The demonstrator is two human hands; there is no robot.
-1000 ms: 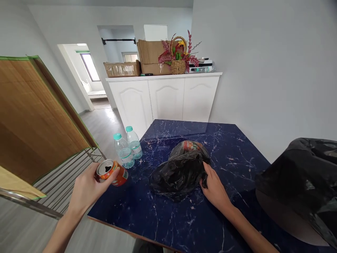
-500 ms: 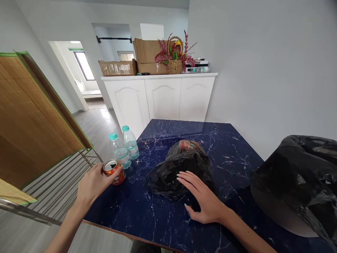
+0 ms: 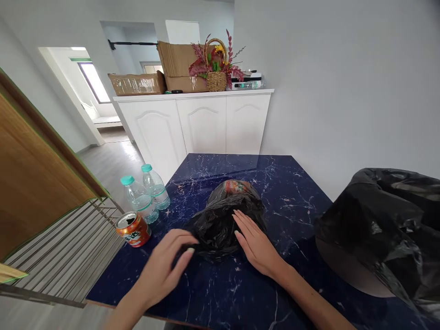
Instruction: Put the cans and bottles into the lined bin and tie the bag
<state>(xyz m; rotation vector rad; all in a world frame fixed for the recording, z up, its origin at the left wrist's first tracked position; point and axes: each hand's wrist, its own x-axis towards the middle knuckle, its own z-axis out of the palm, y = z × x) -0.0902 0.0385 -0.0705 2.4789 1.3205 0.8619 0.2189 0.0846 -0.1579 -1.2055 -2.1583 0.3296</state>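
Observation:
A crumpled black plastic bag [image 3: 220, 224] lies on the table, and an orange-red can shows through its far end. My right hand [image 3: 256, 245] rests on the bag's right side with its fingers stretched out. At the bag's near left edge is my left hand [image 3: 168, 263], slightly blurred, thumb and fingers apart with nothing visible between them. An opened orange-red drink can [image 3: 135, 233] stands upright at the table's left edge, left of that hand. Behind it stand two clear plastic bottles [image 3: 140, 199] with teal caps.
The blue marbled table [image 3: 220, 302] meets a grey wall on the right. A bin lined with a black bag [image 3: 378, 229] is at the right. A metal rack [image 3: 79, 247] stands left of the table. Beyond is a white cabinet [image 3: 202, 123] bearing cardboard boxes and a flower basket [image 3: 216, 81].
My left hand has let go of the drink can, leaving it standing, and has moved right to the bag's edge. My right hand stays at the bag. The view has shifted slightly right.

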